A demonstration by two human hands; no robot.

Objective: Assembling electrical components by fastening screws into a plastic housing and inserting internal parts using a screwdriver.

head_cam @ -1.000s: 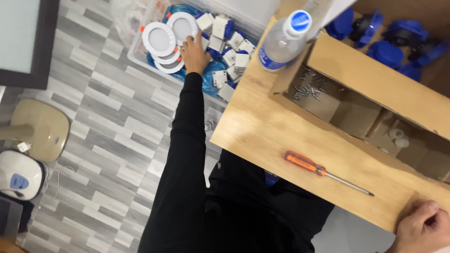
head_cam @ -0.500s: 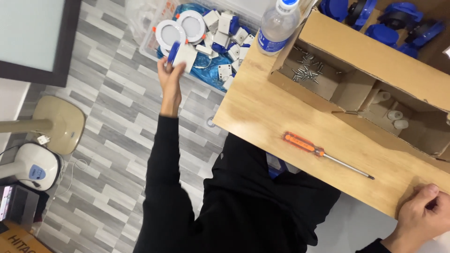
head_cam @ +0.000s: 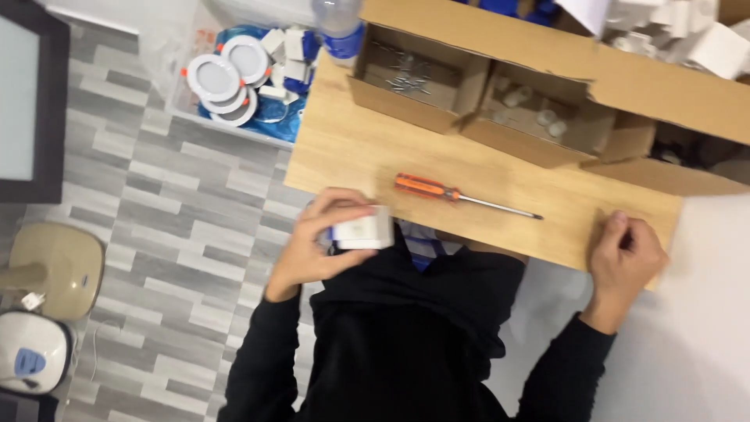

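My left hand [head_cam: 316, 242] grips a small white box [head_cam: 361, 229] with a bit of blue on it, held at the near edge of the wooden table [head_cam: 367, 148] in front of my body. My right hand [head_cam: 625, 254] rests with curled fingers on the table's near right corner and holds nothing. An orange-handled screwdriver [head_cam: 457, 194] lies flat on the table between the two hands, its tip pointing right.
Open cardboard boxes [head_cam: 437, 74] with screws and small white parts stand at the table's far side, beside a water bottle [head_cam: 338, 27]. A bin on the floor [head_cam: 250, 78] holds round white lamps and white boxes. A beige stand [head_cam: 51, 270] and a white device [head_cam: 31, 352] sit at left.
My left hand has lifted a small white box out of the floor bin and brought it back to the table's near edge. My right hand has stayed on the table corner.
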